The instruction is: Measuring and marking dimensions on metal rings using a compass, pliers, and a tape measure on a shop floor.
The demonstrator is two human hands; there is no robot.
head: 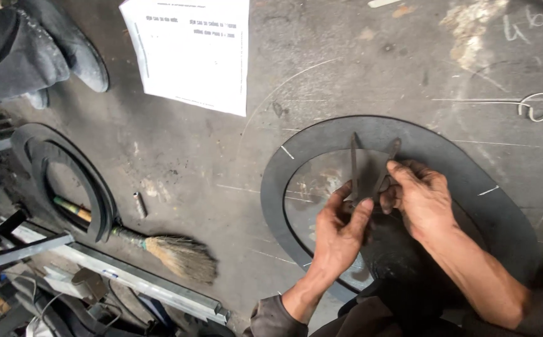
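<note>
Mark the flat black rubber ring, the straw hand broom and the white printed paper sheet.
Flat black rubber ring (502, 206): head view, bare right band.
Straw hand broom (184, 257): head view, bristle head.
White printed paper sheet (190, 56): head view, sheet's middle.

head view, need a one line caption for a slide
Both hands, left hand and right hand, hold open scissors over a dark oval rubber ring on a chalk-marked floor.

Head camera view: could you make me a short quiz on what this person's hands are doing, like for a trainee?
1. True or false: both hands grip the scissors.
2. What do the scissors cut? A. white paper B. dark rubber ring C. broom
3. What lies left of the ring, bristles on the floor?

Key: 1. True: left hand and right hand both hold them. 2. B. 3. The broom.
</note>
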